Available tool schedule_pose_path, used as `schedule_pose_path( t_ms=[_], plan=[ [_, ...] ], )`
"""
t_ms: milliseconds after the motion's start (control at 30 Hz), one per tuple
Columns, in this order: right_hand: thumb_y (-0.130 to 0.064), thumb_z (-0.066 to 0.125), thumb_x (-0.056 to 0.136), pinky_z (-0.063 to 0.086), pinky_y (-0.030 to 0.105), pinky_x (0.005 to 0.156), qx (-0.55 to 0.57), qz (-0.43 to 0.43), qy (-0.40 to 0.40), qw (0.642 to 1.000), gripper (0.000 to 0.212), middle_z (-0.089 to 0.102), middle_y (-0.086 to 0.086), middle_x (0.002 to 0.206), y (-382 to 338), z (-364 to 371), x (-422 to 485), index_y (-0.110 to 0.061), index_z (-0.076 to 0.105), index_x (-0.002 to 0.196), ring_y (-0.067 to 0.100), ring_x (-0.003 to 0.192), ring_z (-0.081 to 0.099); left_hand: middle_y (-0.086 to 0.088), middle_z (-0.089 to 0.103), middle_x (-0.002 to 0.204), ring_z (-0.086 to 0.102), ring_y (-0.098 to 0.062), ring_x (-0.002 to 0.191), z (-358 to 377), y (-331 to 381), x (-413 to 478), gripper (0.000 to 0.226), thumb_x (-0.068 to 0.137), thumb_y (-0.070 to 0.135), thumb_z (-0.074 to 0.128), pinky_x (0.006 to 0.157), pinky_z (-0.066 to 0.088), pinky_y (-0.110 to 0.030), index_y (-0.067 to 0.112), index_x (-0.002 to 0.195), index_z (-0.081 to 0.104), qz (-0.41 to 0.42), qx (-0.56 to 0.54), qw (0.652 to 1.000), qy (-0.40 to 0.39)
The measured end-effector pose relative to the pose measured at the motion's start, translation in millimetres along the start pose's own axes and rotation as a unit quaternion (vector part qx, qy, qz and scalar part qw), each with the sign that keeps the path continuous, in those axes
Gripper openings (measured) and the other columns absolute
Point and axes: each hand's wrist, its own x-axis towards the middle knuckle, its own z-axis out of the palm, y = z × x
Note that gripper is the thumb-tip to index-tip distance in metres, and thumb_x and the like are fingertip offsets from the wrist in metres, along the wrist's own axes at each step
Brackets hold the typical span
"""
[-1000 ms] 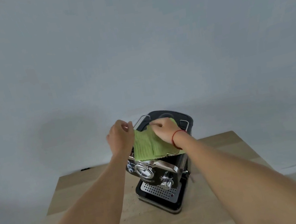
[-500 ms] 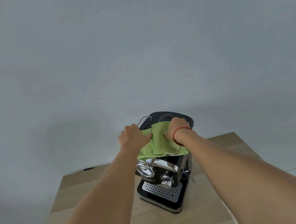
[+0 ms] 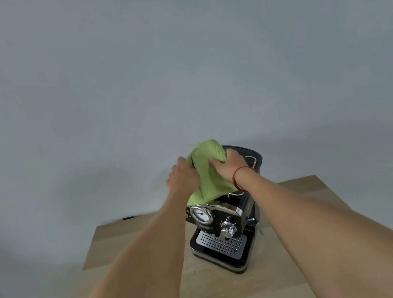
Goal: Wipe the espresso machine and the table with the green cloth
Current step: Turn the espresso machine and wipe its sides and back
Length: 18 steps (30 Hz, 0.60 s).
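The green cloth (image 3: 207, 173) is bunched into a hump over the top of the espresso machine (image 3: 227, 217), its lower hem trailing onto the front edge of the top just above the pressure gauge (image 3: 202, 215). The left hand (image 3: 183, 176) grasps the cloth's left side and the right hand (image 3: 231, 166), a red cord bracelet (image 3: 239, 175) at its wrist, clenches the right side; gathering it between both hands probably makes a thicker pad for rubbing the top. The machine stands near the far edge of the wooden tabletop (image 3: 132, 236), drip tray (image 3: 219, 244) facing the person, so the bare wood around it looks not yet wiped
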Motion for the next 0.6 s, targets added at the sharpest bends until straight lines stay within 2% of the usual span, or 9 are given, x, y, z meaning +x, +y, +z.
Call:
schedule_pose_path(
  t_ms=[100, 167, 233, 300, 367, 433, 500, 600],
  plan=[
    [-0.033, 0.053, 0.094, 0.04, 0.028, 0.077, 0.08, -0.044, 0.011, 0.996, 0.036, 0.058, 0.006, 0.106, -12.1, 4.3, -21.2, -0.009, 0.052, 0.12, 0.022, 0.093, 0.056, -0.01, 0.053, 0.103, 0.05, -0.017, 0.079, -21.9, -1.0, -22.9, 0.021, 0.099, 0.018, 0.032, 0.062, 0.04, -0.031, 0.007, 0.114, 0.042, 0.008, -0.199, 0.979, 0.044],
    [-0.031, 0.055, 0.092, 0.042, 0.029, 0.078, 0.114, -0.05, 0.016, 0.992, 0.037, 0.059, 0.008, 0.11, -21.0, 11.0, -34.0, -0.009, 0.051, 0.121, 0.021, 0.093, 0.057, -0.007, 0.054, 0.107, 0.051, -0.016, 0.083, -35.5, -2.7, -34.9, 0.023, 0.099, 0.029, 0.035, 0.065, 0.041, -0.03, 0.011, 0.11, 0.044, -0.021, -0.309, 0.948, 0.074],
    [-0.032, 0.058, 0.09, 0.046, 0.032, 0.083, 0.121, -0.043, 0.0, 0.992, 0.04, 0.061, 0.008, 0.113, -26.5, 21.2, -46.2, -0.009, 0.052, 0.122, 0.024, 0.098, 0.059, -0.005, 0.055, 0.107, 0.055, -0.02, 0.092, -46.2, -8.4, -48.3, 0.034, 0.095, 0.044, 0.042, 0.077, 0.046, -0.035, 0.015, 0.11, 0.045, -0.067, -0.391, 0.915, 0.077],
    [-0.034, 0.06, 0.087, 0.049, 0.035, 0.086, 0.116, -0.025, -0.024, 0.993, 0.038, 0.063, 0.008, 0.111, -25.7, 33.2, -57.3, -0.011, 0.056, 0.118, 0.026, 0.101, 0.062, -0.005, 0.057, 0.108, 0.059, -0.022, 0.097, -51.8, -21.4, -62.5, 0.048, 0.086, 0.049, 0.058, 0.081, 0.051, -0.038, 0.015, 0.118, 0.046, -0.103, -0.387, 0.915, 0.045],
    [-0.036, 0.062, 0.085, 0.051, 0.034, 0.083, 0.109, -0.012, -0.05, 0.993, 0.036, 0.065, 0.006, 0.106, -19.7, 43.0, -71.7, -0.013, 0.059, 0.112, 0.025, 0.098, 0.063, -0.005, 0.059, 0.108, 0.061, -0.023, 0.096, -50.1, -40.5, -75.4, 0.049, 0.082, 0.034, 0.069, 0.078, 0.052, -0.035, 0.015, 0.122, 0.049, -0.137, -0.346, 0.928, 0.025],
    [-0.035, 0.063, 0.083, 0.051, 0.032, 0.076, 0.115, -0.001, -0.084, 0.99, 0.033, 0.066, 0.005, 0.1, -7.8, 51.4, -86.9, -0.013, 0.062, 0.108, 0.023, 0.092, 0.064, -0.006, 0.064, 0.102, 0.063, -0.024, 0.092, -43.4, -59.3, -88.8, 0.03, 0.081, 0.023, 0.069, 0.079, 0.055, -0.036, 0.014, 0.108, 0.058, -0.167, -0.318, 0.933, 0.026],
    [-0.031, 0.062, 0.084, 0.051, 0.029, 0.071, 0.126, 0.013, -0.127, 0.984, 0.029, 0.066, 0.003, 0.092, 7.9, 58.5, -103.7, -0.012, 0.063, 0.106, 0.019, 0.082, 0.063, -0.005, 0.065, 0.088, 0.063, -0.022, 0.082, -31.9, -72.6, -108.7, 0.009, 0.082, 0.02, 0.068, 0.068, 0.053, -0.03, 0.015, 0.086, 0.062, -0.187, -0.301, 0.935, 0.018],
    [-0.032, 0.061, 0.078, 0.055, 0.035, 0.08, 0.112, 0.058, -0.158, 0.979, 0.022, 0.066, 0.002, 0.09, 46.1, 73.6, -124.7, -0.019, 0.062, 0.096, 0.019, 0.082, 0.064, -0.002, 0.061, 0.075, 0.058, -0.015, 0.066, 0.9, -89.2, -139.4, 0.007, 0.082, 0.017, 0.066, 0.051, 0.043, -0.023, 0.015, 0.078, 0.061, -0.213, -0.289, 0.933, 0.006]
  ],
)
